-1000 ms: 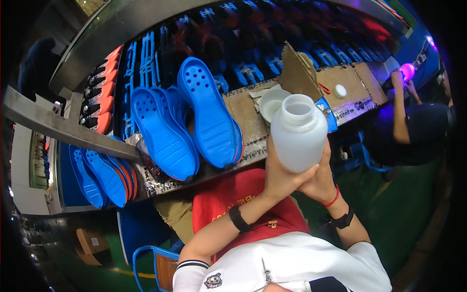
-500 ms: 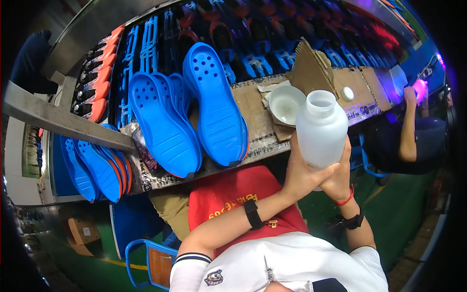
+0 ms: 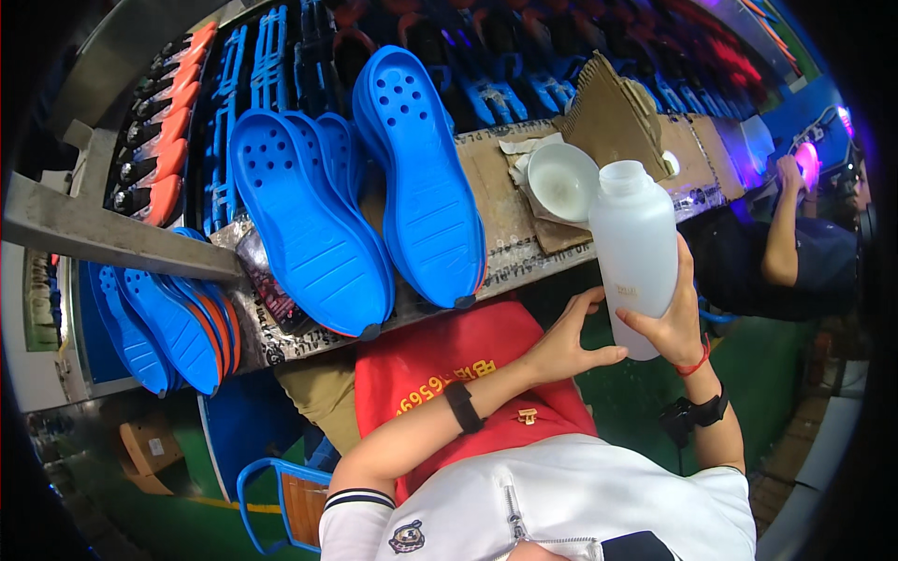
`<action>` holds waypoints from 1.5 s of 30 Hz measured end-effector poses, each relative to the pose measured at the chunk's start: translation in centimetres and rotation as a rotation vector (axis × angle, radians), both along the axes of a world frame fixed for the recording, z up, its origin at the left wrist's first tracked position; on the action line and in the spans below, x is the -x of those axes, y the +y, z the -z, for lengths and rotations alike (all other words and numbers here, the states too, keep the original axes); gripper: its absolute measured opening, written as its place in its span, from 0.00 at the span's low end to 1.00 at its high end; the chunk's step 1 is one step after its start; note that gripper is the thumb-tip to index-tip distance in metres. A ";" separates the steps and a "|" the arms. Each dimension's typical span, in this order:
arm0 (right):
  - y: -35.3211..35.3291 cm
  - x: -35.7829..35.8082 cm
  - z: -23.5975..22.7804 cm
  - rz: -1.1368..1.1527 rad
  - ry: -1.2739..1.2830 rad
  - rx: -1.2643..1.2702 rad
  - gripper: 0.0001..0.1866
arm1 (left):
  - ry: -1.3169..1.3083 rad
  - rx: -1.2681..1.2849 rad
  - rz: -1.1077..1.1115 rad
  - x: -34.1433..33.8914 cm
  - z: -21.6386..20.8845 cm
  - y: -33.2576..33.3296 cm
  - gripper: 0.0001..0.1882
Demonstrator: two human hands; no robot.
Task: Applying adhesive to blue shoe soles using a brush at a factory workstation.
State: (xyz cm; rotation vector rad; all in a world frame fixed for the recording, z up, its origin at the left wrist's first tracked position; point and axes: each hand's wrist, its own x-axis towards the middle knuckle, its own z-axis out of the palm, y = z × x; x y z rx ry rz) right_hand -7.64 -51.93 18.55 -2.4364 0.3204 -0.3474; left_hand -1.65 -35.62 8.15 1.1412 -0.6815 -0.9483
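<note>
My right hand [image 3: 675, 313] is wrapped round a translucent white plastic bottle [image 3: 636, 248], which has no cap and stands nearly upright in the air before the bench. Just left of the bottle, my left hand [image 3: 569, 344] has its fingers and thumb spread with nothing in them. A white bowl [image 3: 550, 178] with some clear or whitish residue rests on the bench beside the bottle's neck. Partly hidden behind the cardboard edge lies a small white cap [image 3: 671, 163].
Blue shoe soles [image 3: 313, 234] stand stacked on the cardboard-covered bench [image 3: 505, 245], with more soles [image 3: 173, 323] to the left. A folded cardboard piece [image 3: 613, 112] rises behind the bowl. Racks of shoe parts line the back. Another person's arm [image 3: 784, 224] is at the right. A metal bar [image 3: 122, 234] crosses the left.
My left hand has come off the bottle and opened, moving slightly left. The bottle, now in my right hand alone, sits a little lower and farther right. The view has shifted slightly.
</note>
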 end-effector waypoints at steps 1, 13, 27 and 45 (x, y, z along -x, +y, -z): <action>0.0 -0.1 0.0 -0.012 0.003 0.024 0.55 | -0.009 -0.057 0.067 0.1 0.5 0.4 0.50; 0.2 -0.8 -0.6 -0.002 0.123 0.036 0.55 | 0.017 -0.117 0.132 0.0 2.5 1.8 0.45; -0.1 -1.1 -2.6 -0.016 0.268 0.095 0.55 | 0.071 -0.104 0.131 -0.2 2.5 2.3 0.44; -0.8 -1.2 -3.4 -0.038 0.313 0.111 0.55 | 0.117 -0.104 0.113 0.1 2.7 2.5 0.42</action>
